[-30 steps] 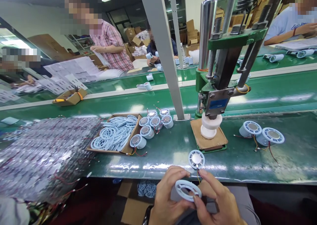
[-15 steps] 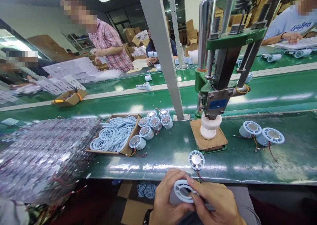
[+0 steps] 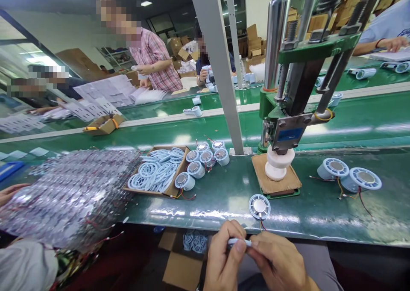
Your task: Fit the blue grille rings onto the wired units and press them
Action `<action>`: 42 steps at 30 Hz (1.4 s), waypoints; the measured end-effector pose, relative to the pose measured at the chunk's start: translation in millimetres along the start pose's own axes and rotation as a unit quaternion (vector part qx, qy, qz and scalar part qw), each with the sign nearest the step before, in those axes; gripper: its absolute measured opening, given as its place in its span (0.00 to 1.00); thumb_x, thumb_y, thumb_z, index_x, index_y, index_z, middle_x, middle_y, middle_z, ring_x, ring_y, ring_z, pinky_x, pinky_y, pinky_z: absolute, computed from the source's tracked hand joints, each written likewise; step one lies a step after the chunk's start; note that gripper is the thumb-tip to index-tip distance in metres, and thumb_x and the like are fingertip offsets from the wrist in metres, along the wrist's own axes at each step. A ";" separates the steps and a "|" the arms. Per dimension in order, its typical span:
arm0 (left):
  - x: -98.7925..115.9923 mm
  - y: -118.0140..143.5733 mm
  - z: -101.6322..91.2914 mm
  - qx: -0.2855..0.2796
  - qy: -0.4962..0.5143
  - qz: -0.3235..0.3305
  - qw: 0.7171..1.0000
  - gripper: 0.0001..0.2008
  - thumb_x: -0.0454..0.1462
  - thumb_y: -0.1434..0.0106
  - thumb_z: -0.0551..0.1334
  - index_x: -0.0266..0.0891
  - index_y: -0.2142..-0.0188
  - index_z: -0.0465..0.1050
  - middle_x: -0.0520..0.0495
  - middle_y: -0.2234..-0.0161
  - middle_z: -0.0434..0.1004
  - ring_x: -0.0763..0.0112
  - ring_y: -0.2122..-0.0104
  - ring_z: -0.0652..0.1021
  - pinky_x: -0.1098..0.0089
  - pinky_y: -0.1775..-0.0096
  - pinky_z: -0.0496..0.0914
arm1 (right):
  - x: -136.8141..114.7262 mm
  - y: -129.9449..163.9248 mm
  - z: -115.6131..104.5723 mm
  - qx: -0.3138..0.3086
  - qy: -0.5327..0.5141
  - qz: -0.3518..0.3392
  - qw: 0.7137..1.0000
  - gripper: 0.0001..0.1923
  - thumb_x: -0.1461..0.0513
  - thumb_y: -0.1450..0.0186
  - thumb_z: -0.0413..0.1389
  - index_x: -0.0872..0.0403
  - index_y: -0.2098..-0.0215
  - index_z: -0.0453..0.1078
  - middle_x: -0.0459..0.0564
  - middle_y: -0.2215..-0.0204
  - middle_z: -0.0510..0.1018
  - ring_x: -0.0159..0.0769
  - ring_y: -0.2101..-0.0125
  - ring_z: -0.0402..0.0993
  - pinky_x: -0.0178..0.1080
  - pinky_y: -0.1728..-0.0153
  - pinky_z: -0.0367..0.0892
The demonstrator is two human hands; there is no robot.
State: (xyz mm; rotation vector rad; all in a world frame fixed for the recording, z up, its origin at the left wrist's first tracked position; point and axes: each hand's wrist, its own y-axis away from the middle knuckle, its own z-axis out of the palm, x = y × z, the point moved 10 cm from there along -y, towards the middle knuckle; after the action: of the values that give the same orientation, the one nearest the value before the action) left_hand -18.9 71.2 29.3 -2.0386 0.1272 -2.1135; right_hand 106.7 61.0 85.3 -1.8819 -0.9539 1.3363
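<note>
A light blue plastic ring (image 3: pixel 238 242) is held level in front of me, its thin edge toward the camera. My left hand (image 3: pixel 224 257) pinches it between thumb and fingers. On its other side my right hand (image 3: pixel 277 257) grips the ring with closed fingertips. Just beyond my hands, near the bench edge, lies a light blue round housing (image 3: pixel 259 206) with a silver disc on top and thin coloured wires toward me. Behind that stands a green hand press (image 3: pixel 290 135), its white round pad resting on a second white piece over a cardboard-covered base (image 3: pixel 261 167).
A cardboard box (image 3: pixel 160 192) of blue rings stands left of several wired housings (image 3: pixel 195 169). Two more housings (image 3: pixel 361 179) sit right of the press. Stacked clear-wrapped parts (image 3: pixel 73 197) cover the left bench. Co-workers sit and stand across the belt; another person's hand (image 3: pixel 11 192) shows far left.
The ring has turned from face-up toward me to edge-on, and both hands have shifted their grip around it. The whole view has swung slightly left. Another person's hand has appeared at the left edge.
</note>
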 end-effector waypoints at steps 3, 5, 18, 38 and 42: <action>-6.2 1.9 0.6 0.013 0.062 -0.013 0.998 0.16 0.44 0.28 0.54 0.40 0.71 0.67 0.51 0.74 0.64 0.69 0.71 0.67 0.69 0.67 0.63 | 1.1 1.5 1.0 -0.001 -0.012 -0.005 1.000 0.06 0.70 0.29 0.49 0.57 0.60 0.68 0.48 0.76 0.79 0.28 0.79 0.74 0.30 0.75 0.72; -11.5 4.0 0.3 0.023 0.088 -0.033 0.995 0.18 0.43 0.26 0.51 0.40 0.72 0.67 0.51 0.74 0.63 0.69 0.71 0.66 0.69 0.68 0.63 | 2.3 2.4 2.4 -0.006 -0.027 -0.002 1.000 0.07 0.70 0.29 0.49 0.57 0.58 0.67 0.48 0.76 0.79 0.28 0.79 0.73 0.29 0.76 0.71; -9.6 0.7 -5.1 0.016 -0.005 -0.034 0.999 0.19 0.48 0.28 0.53 0.39 0.68 0.73 0.49 0.72 0.69 0.67 0.70 0.70 0.69 0.66 0.64 | 9.2 0.2 -3.4 0.025 0.010 0.019 0.999 0.07 0.67 0.27 0.50 0.55 0.62 0.68 0.45 0.77 0.80 0.28 0.79 0.77 0.28 0.75 0.72; -1.4 2.6 -3.4 -0.020 0.009 -0.011 1.000 0.15 0.46 0.29 0.56 0.40 0.69 0.68 0.50 0.71 0.66 0.68 0.70 0.68 0.68 0.67 0.62 | -0.2 -1.2 2.7 -0.008 0.010 -0.027 1.000 0.08 0.69 0.28 0.49 0.56 0.60 0.69 0.48 0.75 0.81 0.29 0.77 0.78 0.30 0.71 0.75; 0.6 3.1 -4.8 -0.010 -0.028 -0.007 1.000 0.16 0.47 0.29 0.56 0.40 0.68 0.68 0.49 0.71 0.67 0.67 0.70 0.68 0.68 0.67 0.62 | 0.4 -0.4 2.9 -0.018 0.011 -0.031 0.999 0.07 0.69 0.28 0.50 0.56 0.59 0.70 0.49 0.75 0.82 0.29 0.76 0.79 0.30 0.69 0.76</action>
State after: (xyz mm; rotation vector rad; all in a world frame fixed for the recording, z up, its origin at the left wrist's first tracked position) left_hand -23.5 67.7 29.1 -2.1133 0.1259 -2.0695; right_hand 104.0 61.7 84.6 -1.8746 -1.0221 1.2666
